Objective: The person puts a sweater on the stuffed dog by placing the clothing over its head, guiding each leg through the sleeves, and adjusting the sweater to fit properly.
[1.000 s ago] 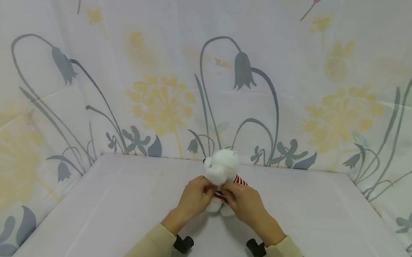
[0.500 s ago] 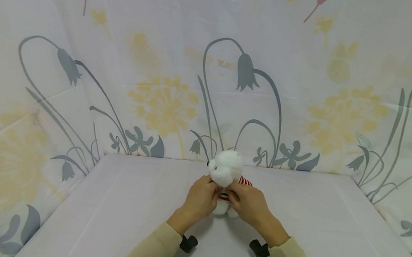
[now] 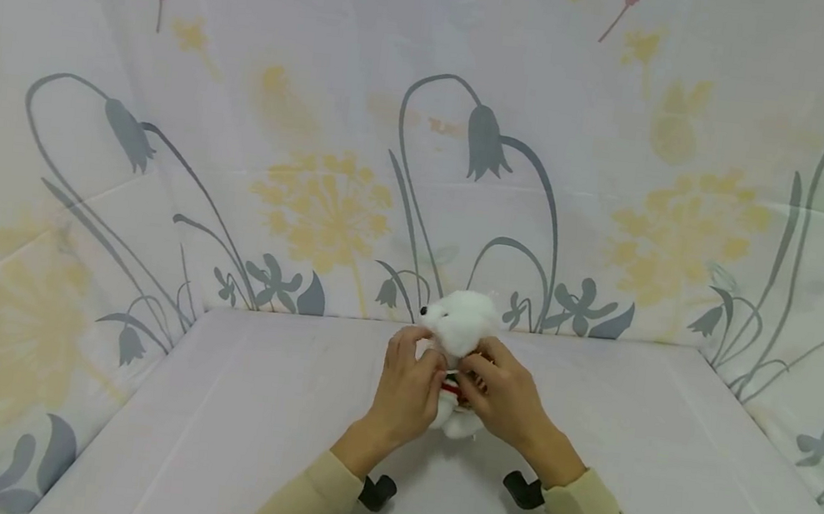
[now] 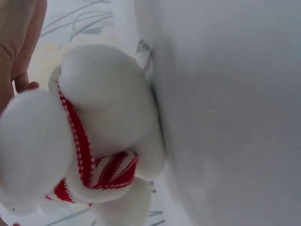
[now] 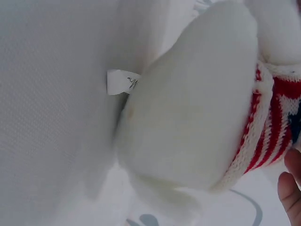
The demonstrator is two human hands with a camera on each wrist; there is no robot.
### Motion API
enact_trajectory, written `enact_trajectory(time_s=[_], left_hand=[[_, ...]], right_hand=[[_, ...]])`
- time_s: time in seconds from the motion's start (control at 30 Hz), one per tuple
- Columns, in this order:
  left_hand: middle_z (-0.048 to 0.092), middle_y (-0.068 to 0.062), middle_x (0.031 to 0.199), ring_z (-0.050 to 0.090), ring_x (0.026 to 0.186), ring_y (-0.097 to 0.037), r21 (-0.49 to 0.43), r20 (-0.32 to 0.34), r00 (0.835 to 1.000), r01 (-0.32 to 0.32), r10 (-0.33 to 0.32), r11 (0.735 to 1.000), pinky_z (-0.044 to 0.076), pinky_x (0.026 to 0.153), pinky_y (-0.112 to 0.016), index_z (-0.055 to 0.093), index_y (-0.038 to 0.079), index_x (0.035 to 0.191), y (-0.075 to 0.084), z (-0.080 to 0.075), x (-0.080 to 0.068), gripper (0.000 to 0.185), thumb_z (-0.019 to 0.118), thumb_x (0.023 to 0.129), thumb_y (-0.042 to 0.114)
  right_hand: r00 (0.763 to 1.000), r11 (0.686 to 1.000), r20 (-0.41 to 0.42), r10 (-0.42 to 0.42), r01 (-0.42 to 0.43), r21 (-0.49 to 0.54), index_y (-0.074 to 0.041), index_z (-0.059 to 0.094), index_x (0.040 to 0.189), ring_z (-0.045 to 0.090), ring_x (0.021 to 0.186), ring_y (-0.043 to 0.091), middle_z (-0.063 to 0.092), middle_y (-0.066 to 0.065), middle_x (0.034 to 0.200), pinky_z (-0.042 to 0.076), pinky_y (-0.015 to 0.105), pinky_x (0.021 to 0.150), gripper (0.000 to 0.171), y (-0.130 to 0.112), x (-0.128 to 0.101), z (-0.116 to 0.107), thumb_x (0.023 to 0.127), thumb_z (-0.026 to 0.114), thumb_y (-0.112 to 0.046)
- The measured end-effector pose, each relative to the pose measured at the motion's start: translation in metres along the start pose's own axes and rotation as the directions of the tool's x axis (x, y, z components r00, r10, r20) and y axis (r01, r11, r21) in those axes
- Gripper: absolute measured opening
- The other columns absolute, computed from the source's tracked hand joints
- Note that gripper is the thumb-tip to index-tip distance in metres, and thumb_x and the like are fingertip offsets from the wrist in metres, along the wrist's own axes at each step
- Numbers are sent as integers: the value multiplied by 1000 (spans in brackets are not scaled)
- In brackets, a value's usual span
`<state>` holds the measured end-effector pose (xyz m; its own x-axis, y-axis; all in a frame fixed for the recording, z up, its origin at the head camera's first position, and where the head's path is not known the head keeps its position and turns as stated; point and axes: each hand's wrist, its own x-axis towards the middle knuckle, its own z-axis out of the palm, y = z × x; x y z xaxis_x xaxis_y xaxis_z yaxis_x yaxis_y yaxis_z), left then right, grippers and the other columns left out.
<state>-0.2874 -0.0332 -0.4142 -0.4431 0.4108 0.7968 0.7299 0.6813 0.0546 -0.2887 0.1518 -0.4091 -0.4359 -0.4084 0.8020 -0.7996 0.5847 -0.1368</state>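
A white stuffed animal (image 3: 462,321) sits upright on the white table, its dark nose turned to the left. It wears a red-and-white striped knit sweater (image 5: 257,134), with a dark blue patch on the front. My left hand (image 3: 401,390) is at the neck and collar from the left, fingers curled and thumb tip against the front. From the other side, my right hand (image 3: 514,397) pinches the sweater near the collar. In the left wrist view, the sweater's hem (image 4: 81,141) is bunched above the white belly. The exact fingertip contact is partly hidden.
The white table (image 3: 251,424) spreads around the toy. Flower-printed cloth (image 3: 336,115) hangs behind it and at both sides. Black camera mounts (image 3: 377,493) stick out under both wrists. A small white tag (image 5: 123,82) pokes out at the toy's bottom.
The toy's head has tilted up and right, and its body has turned a little. Both hands' fingers have spread higher around the neck, with the thumbs at the collar.
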Motion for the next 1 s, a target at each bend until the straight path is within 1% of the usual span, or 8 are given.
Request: enact_trajectory(time_s=[0.07,0.17,0.33,0.53,0.63,0.77,0.9,1.0], left_hand=[[29,-27,139,22,133,-41,-24,-9,1000,-7,7,1000,23,108,-52,53,9,81,-1,-3,1,10,59,89,10],[21,-28,147,11,140,-42,-83,29,1000,-6,8,997,14,111,-55,54,9,81,-5,-8,3,9,59,87,7],[29,-19,145,19,138,-36,-156,74,997,19,-8,988,23,111,-49,59,9,84,-9,-13,5,12,70,79,8],[38,-13,138,28,128,-31,-161,62,997,50,-40,986,36,103,-43,66,10,80,-10,-16,8,15,79,74,13],[43,-13,133,34,122,-31,-135,30,999,35,-31,990,38,99,-42,68,11,73,-9,-18,10,11,79,75,13],[48,-13,126,38,115,-31,-98,-7,1000,9,-10,995,40,96,-41,70,10,71,-8,-17,12,11,79,76,14],[50,-12,122,39,113,-31,-66,-4,1000,15,-15,998,40,95,-41,70,11,71,-5,-15,12,12,79,77,15],[49,-11,122,38,113,-30,-84,1,999,32,-32,996,40,94,-39,67,11,72,-3,-15,11,13,79,78,15]], right_hand=[[1000,1000,-5,-16,16,21,-11,66,84,53,78,12,57,3,97,49,27,63,10,-1,1,1,80,72,-4],[999,999,-11,-33,34,30,-10,65,85,52,78,12,59,2,94,48,26,63,12,-1,0,2,80,72,-3],[999,999,-5,-39,39,29,-10,66,89,51,76,11,60,1,93,46,26,62,4,-1,-1,2,86,69,-10],[1000,999,12,-19,19,35,-11,66,90,51,77,11,59,0,92,46,26,61,7,-2,-1,1,92,64,-17],[1000,999,24,0,-1,42,-11,66,92,50,77,11,59,0,91,46,27,62,4,-2,-1,1,89,67,-13],[1000,998,23,18,-19,51,-13,65,92,48,76,10,58,-1,90,46,26,61,11,-1,-1,1,84,70,-8],[999,996,-1,32,-32,85,-12,65,89,48,72,10,55,0,91,45,23,59,10,-3,-2,0,82,71,-8],[1000,995,-11,17,-16,99,-11,67,89,51,71,10,56,1,93,46,22,60,12,-4,-2,1,79,73,-7]])
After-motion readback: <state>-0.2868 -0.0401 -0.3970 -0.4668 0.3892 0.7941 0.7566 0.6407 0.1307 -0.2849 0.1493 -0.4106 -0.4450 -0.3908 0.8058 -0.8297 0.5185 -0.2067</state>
